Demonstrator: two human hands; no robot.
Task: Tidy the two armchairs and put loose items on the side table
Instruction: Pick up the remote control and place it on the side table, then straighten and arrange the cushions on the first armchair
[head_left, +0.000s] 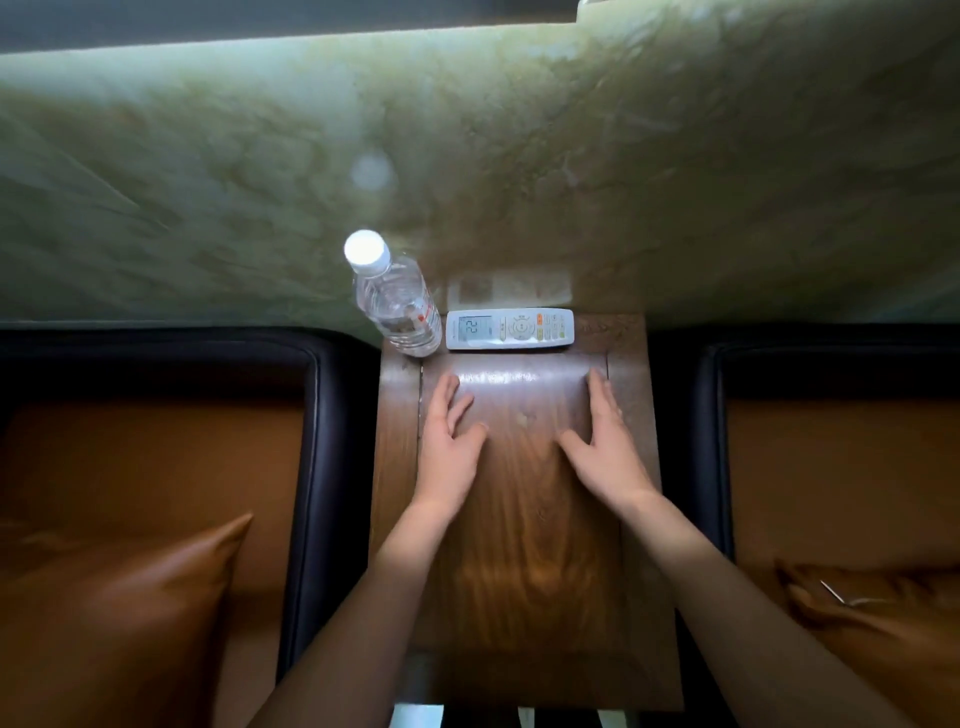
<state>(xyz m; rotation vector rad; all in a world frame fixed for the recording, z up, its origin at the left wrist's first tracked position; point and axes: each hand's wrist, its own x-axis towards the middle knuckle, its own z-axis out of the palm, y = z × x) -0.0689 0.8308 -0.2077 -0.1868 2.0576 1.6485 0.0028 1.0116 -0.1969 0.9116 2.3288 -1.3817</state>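
A wooden side table (519, 545) stands between two armchairs. At its far edge a clear water bottle (397, 301) with a white cap stands upright, and a white remote control (510, 328) lies flat to its right. My left hand (449, 441) and my right hand (605, 441) lie flat on the tabletop with straight fingers, holding nothing, a little short of the bottle and the remote. The left armchair (156, 441) has an orange seat and a brown cushion (119, 613). The right armchair (841, 467) holds another brown cushion (872, 618).
A greenish marbled wall (467, 156) rises directly behind the table and chairs. Dark padded chair arms (332, 467) flank the table on both sides. A thin metal object (844, 597), perhaps a zipper pull, shows on the right cushion.
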